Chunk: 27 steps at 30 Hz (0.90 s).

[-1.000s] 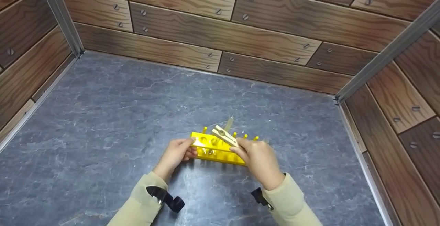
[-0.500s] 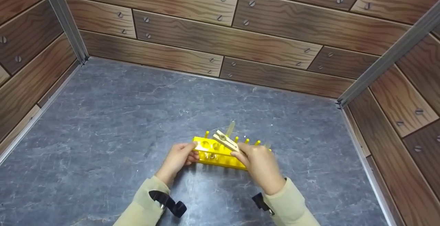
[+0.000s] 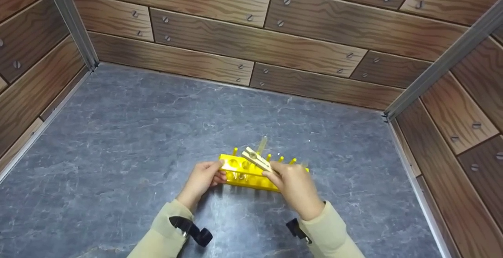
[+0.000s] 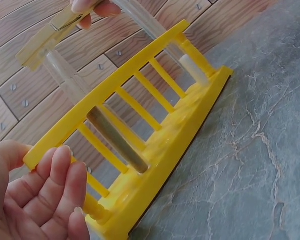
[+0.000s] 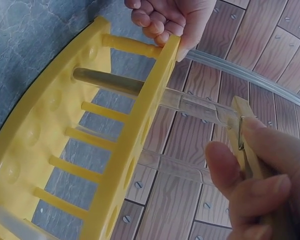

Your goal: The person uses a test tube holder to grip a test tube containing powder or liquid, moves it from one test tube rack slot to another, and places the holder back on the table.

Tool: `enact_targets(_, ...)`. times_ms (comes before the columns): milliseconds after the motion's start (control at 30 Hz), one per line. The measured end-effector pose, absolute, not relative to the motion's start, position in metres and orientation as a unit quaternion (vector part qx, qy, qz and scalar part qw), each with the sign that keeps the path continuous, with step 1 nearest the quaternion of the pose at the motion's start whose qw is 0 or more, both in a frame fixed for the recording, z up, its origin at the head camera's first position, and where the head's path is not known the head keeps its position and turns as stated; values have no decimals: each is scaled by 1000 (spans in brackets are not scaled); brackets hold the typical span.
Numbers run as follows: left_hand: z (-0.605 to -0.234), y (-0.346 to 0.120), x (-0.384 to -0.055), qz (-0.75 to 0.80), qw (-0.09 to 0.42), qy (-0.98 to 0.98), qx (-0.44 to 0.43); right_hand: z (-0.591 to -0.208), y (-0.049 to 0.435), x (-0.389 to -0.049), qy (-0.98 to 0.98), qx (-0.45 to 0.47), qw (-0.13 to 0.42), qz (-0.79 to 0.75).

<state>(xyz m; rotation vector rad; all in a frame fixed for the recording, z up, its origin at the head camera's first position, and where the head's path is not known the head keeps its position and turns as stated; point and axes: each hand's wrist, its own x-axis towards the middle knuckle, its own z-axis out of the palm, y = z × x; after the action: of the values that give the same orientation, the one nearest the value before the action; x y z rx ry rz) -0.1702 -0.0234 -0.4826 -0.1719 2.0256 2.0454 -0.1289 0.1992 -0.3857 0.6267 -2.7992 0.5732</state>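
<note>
A yellow test tube rack [image 3: 251,185] stands on the dark marbled surface. My left hand [image 3: 200,181] holds its left end, thumb and fingertips on the upper bar [image 4: 135,67]. With my right hand [image 3: 294,183] I pinch a wooden clothespin-like clamp [image 3: 255,160] above the rack. In the right wrist view, the clamp's [image 5: 242,115] end meets the top of a glass test tube [image 5: 197,107], whose lower part has dark brownish contents [image 4: 117,140]. That tube stands in a hole near the left end.
Another clear tube [image 5: 175,167] stands close by in the rack. At the rack's far end is a tube with white contents [image 4: 192,67]. Wood-patterned walls [image 3: 204,30] with metal corner posts [image 3: 74,26] enclose the surface.
The head view tilts slightly up and back. Both hands, the clamp and the rack keep nearly the same positions relative to one another.
</note>
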Motion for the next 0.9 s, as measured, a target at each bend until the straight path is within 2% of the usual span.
enact_targets(567, -481, -25, -170, 700, 124, 700, -60, -391, 197, -130, -950, 214, 112, 195)
enact_targets(900, -480, -26, -169, 708, 137, 691, -50, -397, 197, -132, -958, 203, 87, 184)
